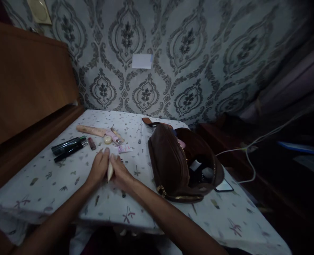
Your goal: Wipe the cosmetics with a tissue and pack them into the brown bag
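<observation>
Close together over the table, my left hand (100,166) and my right hand (121,171) are both closed around a small cream-coloured tube (110,172). Its pale pointed end shows between my palms, and the rest is hidden by my fingers. Just beyond my fingertips lies a white and pink tube (125,148). A small round cream jar (107,140) sits behind, beside a pink tube (113,136). Farther left are a dark red lip tube (91,143), a long peach tube (91,130), a dark green bottle (66,146) and a black tube (69,153).
To my right stands an unzipped brown leather bag (170,161) with bottles inside. A phone (224,185) lies partly behind it. White cables (248,150) run at the far right. A wooden cabinet (26,74) borders the cloth-covered table (53,194). Patterned wallpaper covers the wall behind.
</observation>
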### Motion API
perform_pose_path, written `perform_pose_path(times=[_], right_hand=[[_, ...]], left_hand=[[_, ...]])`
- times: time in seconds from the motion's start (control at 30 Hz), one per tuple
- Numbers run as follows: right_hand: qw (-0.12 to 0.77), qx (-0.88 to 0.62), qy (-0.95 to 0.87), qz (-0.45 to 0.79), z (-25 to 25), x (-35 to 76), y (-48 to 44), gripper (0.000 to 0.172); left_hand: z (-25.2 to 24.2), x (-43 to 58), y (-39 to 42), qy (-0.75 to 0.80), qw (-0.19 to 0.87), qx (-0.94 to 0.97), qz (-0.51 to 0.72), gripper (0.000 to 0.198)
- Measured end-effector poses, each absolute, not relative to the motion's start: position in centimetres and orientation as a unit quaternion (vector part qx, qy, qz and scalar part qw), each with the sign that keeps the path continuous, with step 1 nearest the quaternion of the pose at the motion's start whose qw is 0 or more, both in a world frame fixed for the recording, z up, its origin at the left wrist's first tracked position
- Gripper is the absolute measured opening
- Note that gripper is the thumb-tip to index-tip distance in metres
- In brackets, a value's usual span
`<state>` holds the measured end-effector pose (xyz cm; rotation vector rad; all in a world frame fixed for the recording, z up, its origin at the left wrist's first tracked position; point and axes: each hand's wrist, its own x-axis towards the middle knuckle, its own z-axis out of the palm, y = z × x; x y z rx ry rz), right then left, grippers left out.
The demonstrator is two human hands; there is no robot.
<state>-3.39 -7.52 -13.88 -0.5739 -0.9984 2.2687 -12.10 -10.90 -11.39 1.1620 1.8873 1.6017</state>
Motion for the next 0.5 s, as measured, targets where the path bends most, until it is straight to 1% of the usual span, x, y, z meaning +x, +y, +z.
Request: perform_pose_path(times=[0.1, 0.17, 0.27, 0.4, 0.5], right_hand=[[0.334, -0.236, -0.338, 0.847, -14.0, -3.5, -6.9, 0.068], [0.342, -0.231, -0.325, 0.851, -13.8, -3.4, -6.6, 0.064], [0.329, -0.224, -0.299, 0.867, -13.4, -3.1, -6.3, 0.054], [0.306, -0.248, -0.236, 0.888, -13.0, -2.8, -5.6, 0.035], [0.302, -0.255, -0.213, 0.894, -13.0, -2.7, -5.1, 0.027]], left_hand=[[-12.3, -11.3, -11.2, 0.654, 0.177, 0.481, 0.557, 0.048], [-12.7, -11.0, -11.5, 0.652, 0.161, 0.514, 0.533, 0.047], [-13.3, -11.1, -12.4, 0.667, 0.134, 0.562, 0.471, 0.057], [-13.8, -11.7, -14.0, 0.648, 0.136, 0.636, 0.398, 0.073], [-13.8, -11.9, -15.1, 0.612, 0.134, 0.676, 0.388, 0.075]])
